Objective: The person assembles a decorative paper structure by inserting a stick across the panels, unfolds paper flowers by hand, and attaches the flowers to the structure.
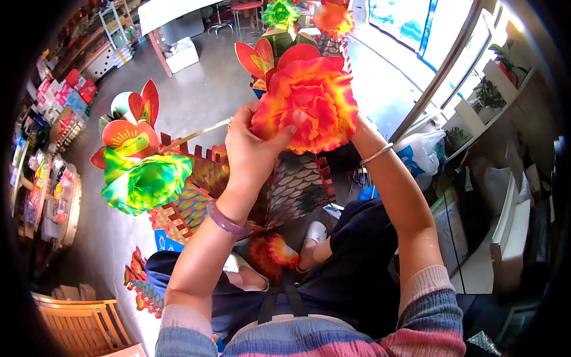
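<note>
A large red, orange and yellow ruffled flower (309, 101) is held up at the upper middle. My left hand (253, 137) grips its left edge, thumb lying over the lower petals. My right hand (361, 128) is at the flower's right edge, its fingers mostly hidden behind the petals. Red leaf-shaped pieces (256, 58) stand just behind the flower. Below it is a grey scale-patterned panel (297, 187) with red notched edges. A green and yellow ruffled flower (147, 180) is at the left, beside a red piece with a green centre (129, 140). A thin stick (196, 134) reaches toward my left hand.
Shelves with colourful packages (65, 92) line the left. A wooden chair (86, 324) is at the lower left, and a white table (172, 13) at the top. Plastic bags (421, 152) and potted plants (489, 94) are on the right. Another red-orange flower (282, 250) lies between the feet.
</note>
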Tool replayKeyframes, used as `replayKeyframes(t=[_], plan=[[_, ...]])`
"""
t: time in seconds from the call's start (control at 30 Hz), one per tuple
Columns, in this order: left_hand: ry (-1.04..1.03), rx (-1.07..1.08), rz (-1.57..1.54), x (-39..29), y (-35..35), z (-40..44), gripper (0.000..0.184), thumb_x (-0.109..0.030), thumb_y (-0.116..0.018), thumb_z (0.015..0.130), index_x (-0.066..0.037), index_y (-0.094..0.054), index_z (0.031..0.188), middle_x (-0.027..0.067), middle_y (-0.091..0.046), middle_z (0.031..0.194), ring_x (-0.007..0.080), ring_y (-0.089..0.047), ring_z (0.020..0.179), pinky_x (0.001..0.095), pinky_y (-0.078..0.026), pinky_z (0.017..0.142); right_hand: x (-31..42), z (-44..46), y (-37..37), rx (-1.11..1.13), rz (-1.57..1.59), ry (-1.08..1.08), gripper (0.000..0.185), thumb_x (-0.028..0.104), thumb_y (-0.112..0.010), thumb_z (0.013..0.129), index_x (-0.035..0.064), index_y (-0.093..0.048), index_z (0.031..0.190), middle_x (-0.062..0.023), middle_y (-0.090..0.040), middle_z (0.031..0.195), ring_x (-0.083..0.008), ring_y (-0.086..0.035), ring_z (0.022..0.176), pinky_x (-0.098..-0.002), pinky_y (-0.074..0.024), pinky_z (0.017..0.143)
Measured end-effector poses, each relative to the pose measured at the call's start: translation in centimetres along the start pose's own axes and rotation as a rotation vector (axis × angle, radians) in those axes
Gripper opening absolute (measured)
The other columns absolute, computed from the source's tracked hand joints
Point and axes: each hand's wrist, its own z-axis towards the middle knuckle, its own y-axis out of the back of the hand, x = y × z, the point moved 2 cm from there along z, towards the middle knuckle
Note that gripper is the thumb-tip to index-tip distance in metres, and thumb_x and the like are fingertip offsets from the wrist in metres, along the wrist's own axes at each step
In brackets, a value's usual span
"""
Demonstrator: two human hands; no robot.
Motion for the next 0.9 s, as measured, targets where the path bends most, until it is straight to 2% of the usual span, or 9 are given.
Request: replayKeyframes(t=[0.03,0.1,0.2,0.33,0.4,0.67,0.73,0.8,0.9], plan=[[-0.025,0.001,0.064,0.1,0.1,0.0,0.041,-0.016,-0.082,0.063,-0.001,-0.061,0.095,0.0093,-0.063,0.093,0.0201,-0.061,0.083,0.0305,-0.049,0.074,-0.2,-0.3,0.6,0.037,-0.289,0.117,0.019,0.017,-0.054,0.088,0.0011,-0.061,0.096,-0.0087,-0.065,0.089,-0.0162,-0.063,0.073,-0.0292,-0.0524,0.063],[-0.077,0.002,0.190,0.1,0.2,0.1,0.035,-0.017,-0.082,0.061,-0.002,-0.064,0.087,0.0089,-0.061,0.092,0.0240,-0.060,0.084,0.0333,-0.047,0.075,0.8,-2.0,0.0,-0.006,-0.283,0.083,0.019,0.015,-0.052,0.089,0.0009,-0.061,0.097,-0.0088,-0.065,0.091,-0.0159,-0.063,0.074,-0.0290,-0.0524,0.064],[-0.410,0.035,0.466,-1.7,0.1,-0.9,0.028,-0.016,-0.079,0.057,-0.006,-0.067,0.080,0.0076,-0.059,0.095,0.0278,-0.056,0.090,0.0371,-0.043,0.081,4.1,-6.5,-3.6,-0.113,-0.042,-0.006,0.021,0.015,-0.050,0.090,-0.0003,-0.061,0.098,-0.0092,-0.064,0.092,-0.0162,-0.064,0.078,-0.0288,-0.0524,0.067],[-0.657,0.128,0.705,-2.6,0.3,-1.5,0.032,-0.014,-0.073,0.058,-0.012,-0.068,0.090,0.0062,-0.057,0.102,0.0275,-0.053,0.094,0.0384,-0.040,0.087,5.0,-8.8,-4.0,0.009,-0.009,-0.020,0.020,0.017,-0.055,0.087,0.0003,-0.062,0.096,-0.0098,-0.065,0.091,-0.0204,-0.064,0.081,-0.0301,-0.0517,0.070],[-0.659,0.257,0.693,-2.4,0.6,-1.2,0.035,-0.013,-0.071,0.058,-0.014,-0.068,0.094,0.0061,-0.056,0.103,0.0277,-0.054,0.093,0.0394,-0.040,0.089,7.3,-10.0,-5.5,0.157,-1.177,0.574,0.022,0.014,-0.068,0.074,0.0033,-0.063,0.093,-0.0139,-0.065,0.088,-0.0294,-0.063,0.081,-0.0336,-0.0501,0.069],[-0.706,0.495,0.717,-3.7,1.6,-0.7,0.020,-0.010,-0.069,0.059,-0.012,-0.067,0.079,0.0031,-0.059,0.090,0.0264,-0.059,0.076,0.0379,-0.048,0.064,6.9,-6.3,-1.3,0.434,-1.025,0.203,0.030,0.018,-0.073,0.070,-0.0005,-0.063,0.092,-0.0155,-0.064,0.078,-0.0284,-0.063,0.075,-0.0339,-0.0491,0.066],[-0.702,0.469,0.666,-4.0,1.9,-1.0,0.022,-0.010,-0.070,0.060,-0.013,-0.067,0.081,0.0014,-0.059,0.089,0.0257,-0.060,0.074,0.0374,-0.048,0.062,6.2,-6.5,-0.9,0.439,-0.999,0.305,0.027,0.016,-0.072,0.073,-0.0002,-0.064,0.093,-0.0083,-0.065,0.078,-0.0170,-0.060,0.071,-0.0314,-0.0484,0.064],[-0.682,0.446,0.619,-4.0,2.1,-1.1,0.023,-0.010,-0.070,0.060,-0.015,-0.068,0.083,0.0004,-0.060,0.089,0.0255,-0.060,0.072,0.0373,-0.048,0.060,6.1,-7.6,-1.5,0.474,-0.918,-0.017,0.026,0.014,-0.071,0.076,0.0004,-0.064,0.097,-0.0040,-0.065,0.084,-0.0114,-0.058,0.074,-0.0292,-0.0481,0.066],[-0.649,0.414,0.580,-3.9,2.1,-1.0,0.026,-0.010,-0.071,0.060,-0.016,-0.068,0.085,0.0004,-0.060,0.088,0.0260,-0.059,0.071,0.0372,-0.047,0.059,2.1,-6.8,0.5,0.350,-0.437,-0.178,0.022,0.008,-0.066,0.081,0.0009,-0.064,0.102,0.0000,-0.065,0.092,-0.0074,-0.057,0.082,-0.0261,-0.0485,0.074]])
